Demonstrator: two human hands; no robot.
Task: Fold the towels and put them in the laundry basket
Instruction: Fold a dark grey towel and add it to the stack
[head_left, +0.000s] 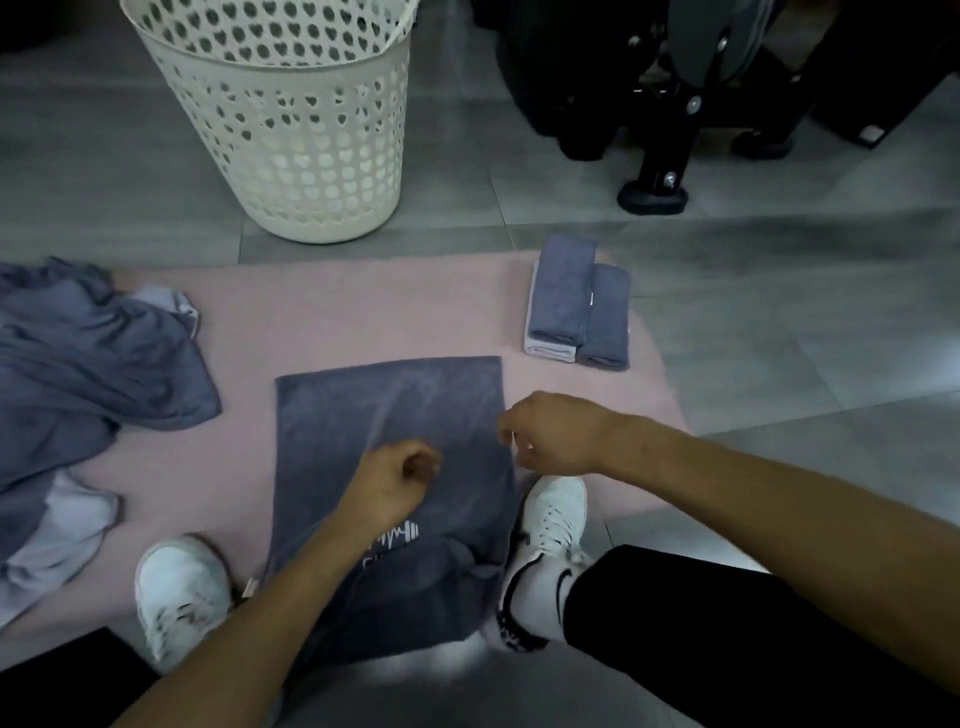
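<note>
A grey towel (384, 410) lies flat on the pink mat (322, 312) between my feet, its near end rumpled by my shoes. My left hand (395, 480) rests on the towel's middle with fingers curled. My right hand (550, 434) hovers at the towel's right edge, fingers curled; whether it pinches the edge is unclear. Two folded grey towels (576, 306) lie side by side at the mat's far right. A heap of unfolded grey towels (88, 358) lies at the left. The cream laundry basket (291, 119) stands upright beyond the mat.
My white shoes (179, 592) (545, 551) stand on either side of the towel's near end. Black equipment with a footed frame (670, 130) stands at the back right on the grey tiled floor (779, 312).
</note>
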